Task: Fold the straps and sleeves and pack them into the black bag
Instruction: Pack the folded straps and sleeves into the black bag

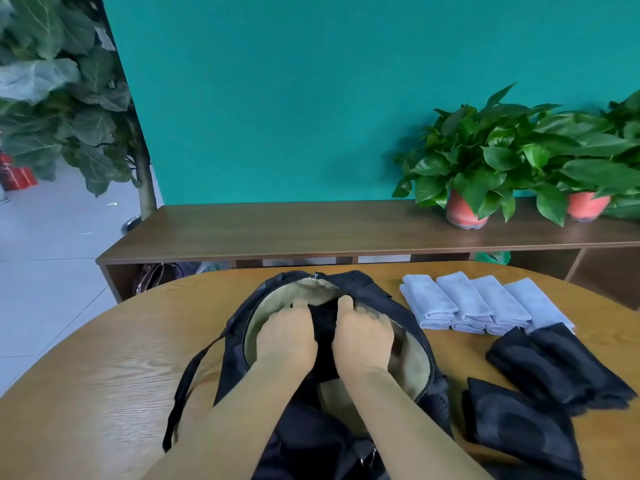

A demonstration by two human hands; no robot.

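The black bag [381, 299] lies unzipped on the wooden table, its beige lining showing. Both my hands are inside its opening. My left hand [287, 336] and my right hand [362, 336] lie side by side, palms down, on a folded black piece [323, 327] between and under them. Whether the fingers curl round it or just press it is not visible. To the right of the bag lie several folded light-blue pieces [464, 299] in a row. Nearer me lie folded black pieces [554, 368] and another black folded piece [519, 424].
The bag's strap [183, 386] loops out to the left on the round wooden table [104, 375]. Behind stands a dark wooden shelf [277, 230] with two potted plants [467, 209] at its right end. A large leafy plant stands at the far left.
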